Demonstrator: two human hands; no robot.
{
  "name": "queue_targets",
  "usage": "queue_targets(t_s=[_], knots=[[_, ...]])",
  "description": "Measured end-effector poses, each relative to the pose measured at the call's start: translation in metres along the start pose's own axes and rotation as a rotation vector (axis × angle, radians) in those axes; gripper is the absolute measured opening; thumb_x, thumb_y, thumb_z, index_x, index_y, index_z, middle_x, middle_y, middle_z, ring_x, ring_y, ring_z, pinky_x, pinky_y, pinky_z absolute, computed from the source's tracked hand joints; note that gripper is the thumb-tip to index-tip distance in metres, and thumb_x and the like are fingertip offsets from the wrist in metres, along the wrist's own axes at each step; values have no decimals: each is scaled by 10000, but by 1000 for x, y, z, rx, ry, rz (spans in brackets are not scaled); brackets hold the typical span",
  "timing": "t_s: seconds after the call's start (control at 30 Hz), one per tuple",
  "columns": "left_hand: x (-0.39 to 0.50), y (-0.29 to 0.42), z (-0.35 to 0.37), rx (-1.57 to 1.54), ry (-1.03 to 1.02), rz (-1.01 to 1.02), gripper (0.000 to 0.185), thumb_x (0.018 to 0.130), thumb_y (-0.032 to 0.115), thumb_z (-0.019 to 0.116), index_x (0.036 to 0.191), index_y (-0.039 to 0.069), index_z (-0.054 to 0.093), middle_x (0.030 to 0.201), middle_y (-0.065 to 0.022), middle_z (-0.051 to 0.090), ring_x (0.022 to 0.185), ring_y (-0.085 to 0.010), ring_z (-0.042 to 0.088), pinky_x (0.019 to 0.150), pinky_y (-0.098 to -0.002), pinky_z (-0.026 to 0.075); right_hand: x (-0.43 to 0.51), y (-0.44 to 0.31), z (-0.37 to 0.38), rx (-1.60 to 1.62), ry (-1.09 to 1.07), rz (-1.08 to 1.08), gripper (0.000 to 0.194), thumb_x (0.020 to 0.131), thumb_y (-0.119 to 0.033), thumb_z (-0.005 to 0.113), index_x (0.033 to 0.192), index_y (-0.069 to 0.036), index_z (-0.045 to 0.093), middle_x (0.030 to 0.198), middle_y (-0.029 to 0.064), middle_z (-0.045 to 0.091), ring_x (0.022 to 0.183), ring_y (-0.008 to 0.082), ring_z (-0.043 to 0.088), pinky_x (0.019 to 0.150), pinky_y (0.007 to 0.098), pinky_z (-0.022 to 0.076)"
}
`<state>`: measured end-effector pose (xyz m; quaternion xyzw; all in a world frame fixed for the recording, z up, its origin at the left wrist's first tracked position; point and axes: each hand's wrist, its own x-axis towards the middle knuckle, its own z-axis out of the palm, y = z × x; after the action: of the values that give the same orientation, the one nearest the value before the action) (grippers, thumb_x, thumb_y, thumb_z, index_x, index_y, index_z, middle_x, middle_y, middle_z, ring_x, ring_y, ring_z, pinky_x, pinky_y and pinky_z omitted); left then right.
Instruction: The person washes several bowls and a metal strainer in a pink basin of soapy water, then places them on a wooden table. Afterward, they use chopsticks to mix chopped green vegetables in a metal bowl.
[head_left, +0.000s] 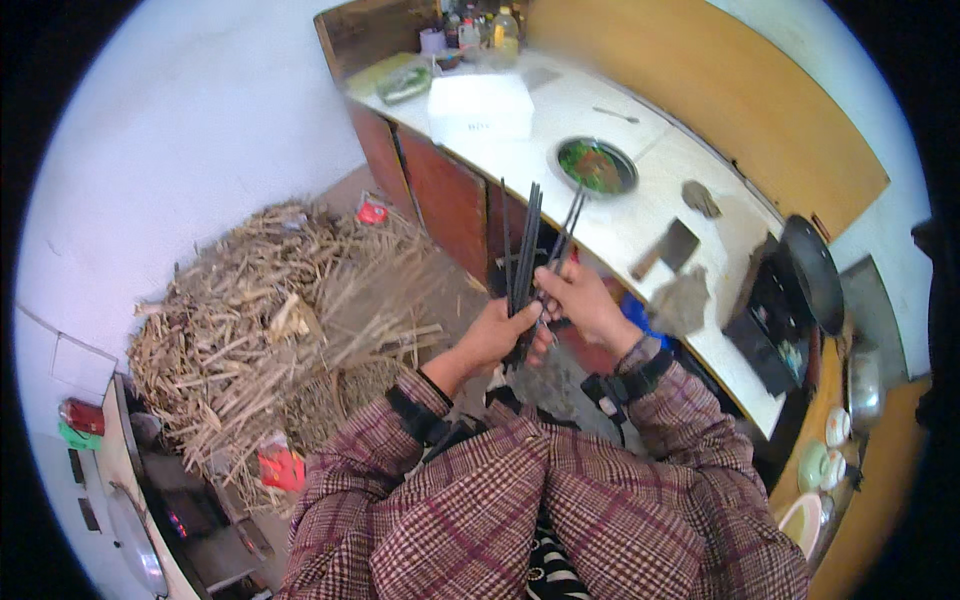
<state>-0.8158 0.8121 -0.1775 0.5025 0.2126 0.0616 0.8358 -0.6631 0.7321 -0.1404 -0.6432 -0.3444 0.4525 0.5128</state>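
A bunch of long dark chopsticks (529, 240) stands upright in my left hand (495, 334), with one of them leaning apart from the rest. Beside it, my right hand (585, 304) grips a pair of dark chopsticks (568, 229) that tilts toward the counter. Both hands are close together in front of my body, off the counter's near edge. Beyond the tips of the right-hand pair, a metal bowl (631, 180) sits on the white counter (517, 169). It holds chopped greens and a reddish-brown food or seasoning (600, 169).
A cleaver (679, 244) and a cloth (681, 300) lie on the counter near a gas stove (769, 330) and a black wok (810, 274). Farther back are a spoon (615, 115), a white box (480, 109) and bottles (506, 34). Dry sticks (247, 330) cover the floor at left.
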Motion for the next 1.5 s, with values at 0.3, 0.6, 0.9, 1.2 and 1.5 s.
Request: queue_targets(t_s=[0.3,0.6,0.9,1.2,1.5], knots=[[147,103,-126,52,269,-91,197,937,236,552,994,50,587,739,-46,588,551,-132,522,477,-269,436,179,-38,-194,-1239,521,-150,277,889,-92,446,1124,49,487,846,256,634,794,407,629,700,483,515],[183,179,-260,-197,508,6,450,962,524,420,958,92,547,607,45,389,451,-54,330,403,-218,257,211,-17,-315,-1800,221,208,194,820,-165,522,830,-60,685,815,158,668,770,333,667,640,455,528],[296,283,-315,-96,364,17,497,967,541,384,957,75,556,599,45,412,434,-39,297,391,-207,255,291,23,-287,-1878,92,440,206,878,-193,501,944,-116,680,980,113,646,952,277,630,782,459,500],[432,368,-401,-36,-168,-93,508,983,541,327,918,71,508,592,42,393,418,-56,286,388,-217,279,505,-157,-201,-1106,301,10,528,857,-355,651,1191,41,548,1124,231,588,999,322,603,859,380,502],[476,434,-522,-184,-349,-120,539,969,568,335,986,64,524,598,10,422,454,-95,356,443,-248,315,812,-273,-12,69,-192,225,266,883,-286,658,948,-31,625,735,-10,575,598,87,536,534,224,469]])
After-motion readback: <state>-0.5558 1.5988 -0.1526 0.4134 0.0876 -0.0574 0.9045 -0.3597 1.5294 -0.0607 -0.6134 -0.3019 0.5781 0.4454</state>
